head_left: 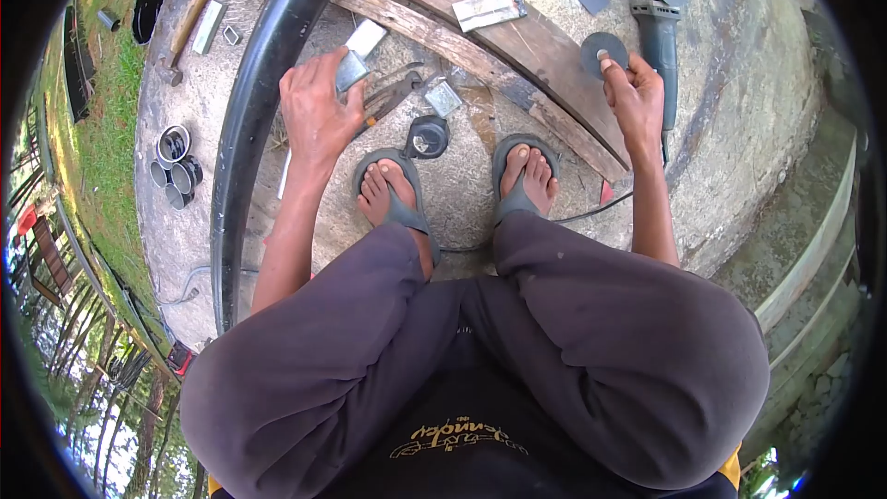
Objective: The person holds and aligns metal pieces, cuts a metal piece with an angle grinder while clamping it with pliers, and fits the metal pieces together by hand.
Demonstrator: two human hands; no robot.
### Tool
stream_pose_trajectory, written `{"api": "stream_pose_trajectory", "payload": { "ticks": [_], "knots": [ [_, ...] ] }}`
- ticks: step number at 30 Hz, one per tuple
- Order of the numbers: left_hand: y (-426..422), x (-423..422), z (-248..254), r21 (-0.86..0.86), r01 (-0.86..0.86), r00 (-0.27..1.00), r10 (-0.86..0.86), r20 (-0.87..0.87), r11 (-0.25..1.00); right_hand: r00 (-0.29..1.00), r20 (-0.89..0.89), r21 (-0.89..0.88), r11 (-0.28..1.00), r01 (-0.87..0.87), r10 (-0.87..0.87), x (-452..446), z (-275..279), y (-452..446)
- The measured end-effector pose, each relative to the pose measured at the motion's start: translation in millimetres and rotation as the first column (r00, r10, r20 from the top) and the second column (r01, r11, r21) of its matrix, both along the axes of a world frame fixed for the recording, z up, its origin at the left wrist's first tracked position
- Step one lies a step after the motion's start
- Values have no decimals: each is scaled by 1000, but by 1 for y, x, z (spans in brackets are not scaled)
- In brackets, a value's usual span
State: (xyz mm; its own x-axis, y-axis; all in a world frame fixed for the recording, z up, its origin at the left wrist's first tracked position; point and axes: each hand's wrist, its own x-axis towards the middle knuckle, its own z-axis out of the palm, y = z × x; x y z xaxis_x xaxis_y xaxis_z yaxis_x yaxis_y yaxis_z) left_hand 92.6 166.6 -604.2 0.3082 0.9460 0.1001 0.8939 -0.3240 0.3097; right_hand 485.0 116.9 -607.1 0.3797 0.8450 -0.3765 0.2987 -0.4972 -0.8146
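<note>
Wooden-handled hammer; green grass

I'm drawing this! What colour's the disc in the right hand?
The disc is dark grey; head view.

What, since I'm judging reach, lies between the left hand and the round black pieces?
From the left hand, the head view shows a curved black tube, then bare concrete.

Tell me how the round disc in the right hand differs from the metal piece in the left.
The disc has a round outline, while the metal piece has straight edges. The disc is dark; the metal piece is pale and silvery. The right hand holds the disc, whereas the left hand holds the metal piece. Both are small enough for one hand.
</note>
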Motion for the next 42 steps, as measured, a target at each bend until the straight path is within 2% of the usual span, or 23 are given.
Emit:
{"api": "stream_pose_trajectory", "payload": {
  "ticks": [5,6,7,8,10,11,14,17,18,20,21,24,27,30,33,36,40,41,42],
  "knots": [
    [-22,-15,-34,-90,-39,994,30,-102,995,999,3,-57,997,-54,54,15,-2,11],
    [-23,-14,-34,-21,-22,996,20,-90,1000,998,6,-53,997,-56,56,19,-5,15],
    [-24,-12,-33,46,-5,997,9,-78,999,987,83,-119,985,-125,136,29,-10,21],
    [-26,-10,-32,114,10,998,-2,-67,993,944,286,-107,984,-143,168,32,-14,22],
    [-38,-6,-28,84,37,996,-30,-80,996,738,645,-91,978,-186,200,27,-6,31],
    [-45,-4,-25,69,51,995,-45,-87,996,697,681,-160,974,-157,225,24,0,35],
    [-61,-2,-33,31,143,975,-136,-174,989,549,819,126,881,-456,167,6,2,43],
    [-60,1,-39,-70,94,955,-110,-274,993,500,831,195,713,-673,244,-30,4,58],
    [-59,2,-39,-107,76,949,-105,-298,991,528,799,216,682,-699,288,-39,6,63],
    [-61,2,-37,-55,105,942,-117,-313,993,574,727,270,613,-743,376,-52,8,75],
    [-61,2,-37,-27,123,938,-125,-323,992,596,600,145,661,-736,533,-48,-3,79],
    [-66,-5,-45,33,135,961,-123,-246,990,583,598,169,625,-762,550,-45,-13,89],
    [-64,-10,-49,-28,213,940,-212,-267,977,610,557,153,652,-742,564,-43,-4,87],
    [-61,-15,-40,-197,130,991,-136,-16,972,593,594,168,637,-752,543,-39,-11,87],
    [-54,-9,-17,-328,89,943,27,332,940,574,600,151,627,-765,556,-37,-11,88],
    [-37,4,10,-573,108,904,160,397,812,575,586,150,621,-769,571,-39,-7,90],
    [-6,20,12,-639,236,845,170,507,732,559,569,168,581,-797,603,-43,-1,91],
    [4,13,1,-712,252,878,155,453,655,566,562,184,577,-796,603,-44,-1,90],
    [7,13,-1,-706,268,875,141,463,655,573,555,199,573,-795,603,-45,1,91]
  ]
}}
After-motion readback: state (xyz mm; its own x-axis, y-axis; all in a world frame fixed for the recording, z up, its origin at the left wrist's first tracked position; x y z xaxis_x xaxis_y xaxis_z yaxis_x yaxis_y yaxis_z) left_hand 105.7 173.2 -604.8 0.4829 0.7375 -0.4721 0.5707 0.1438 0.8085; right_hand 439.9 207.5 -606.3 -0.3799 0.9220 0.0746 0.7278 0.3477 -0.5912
